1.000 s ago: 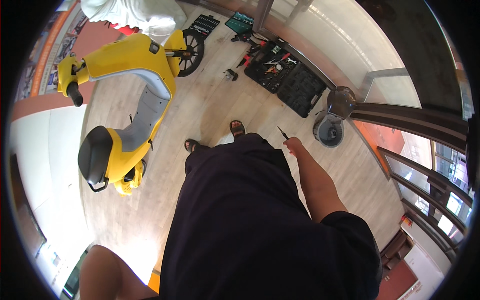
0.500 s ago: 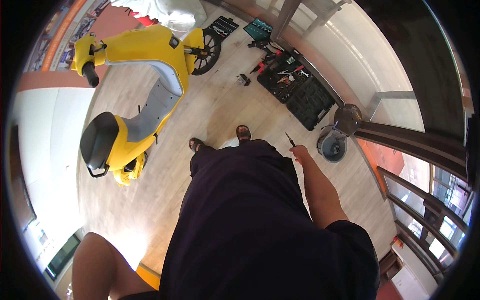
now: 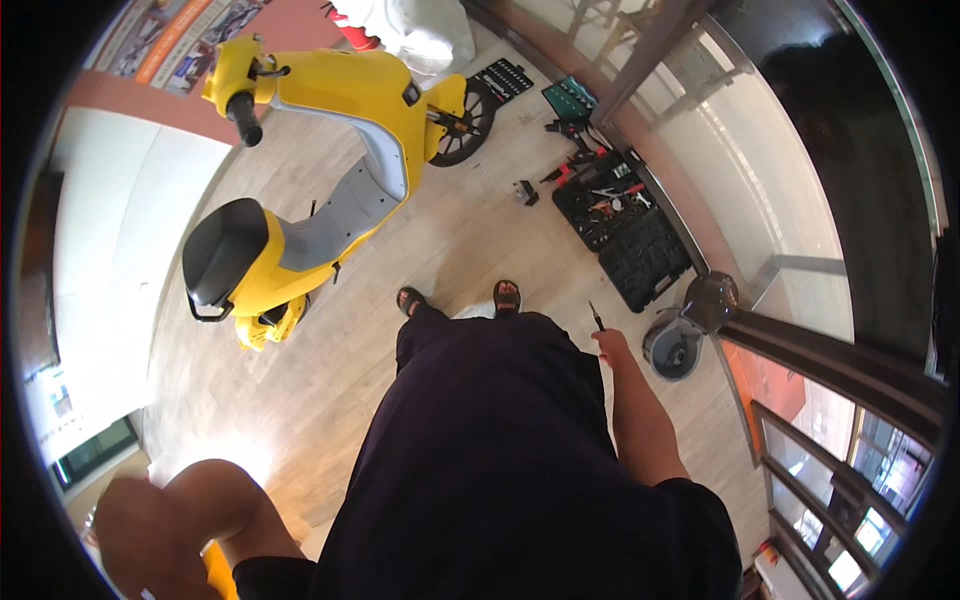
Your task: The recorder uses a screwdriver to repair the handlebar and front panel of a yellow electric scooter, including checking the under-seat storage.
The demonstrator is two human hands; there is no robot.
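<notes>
Right hand (image 3: 613, 350): fingers closed round a slim pointed tool (image 3: 597, 317), grasp firm-looking. Tool is held out to the right of the body, above the floor (image 3: 480, 235), its pale tip pointing far and slightly left; exact kind too small to tell. A grey bin (image 3: 672, 347) is just right of this hand, its brown lid (image 3: 712, 300) raised on the far right side.

Left arm (image 3: 240, 505): folded at near left, blurred toward its end. Left hand cannot be made out clearly; whether it is clenched, released or holding anything, I cannot tell.

Person stands in dark clothes (image 3: 490, 430) and sandals (image 3: 508, 297), well apart from a yellow scooter (image 3: 335, 80) at left. Scooter has a black seat (image 3: 222, 250), grey footboard (image 3: 350, 210) and black wheel (image 3: 480, 125) at its far end.

Far right: open black toolbox (image 3: 645, 262), loose tools (image 3: 610, 205) in its farther half. Beyond it, a teal case (image 3: 570, 100) and a black case (image 3: 502, 80). A small dark object (image 3: 526, 193) lies on the floor, left of the toolbox.
</notes>
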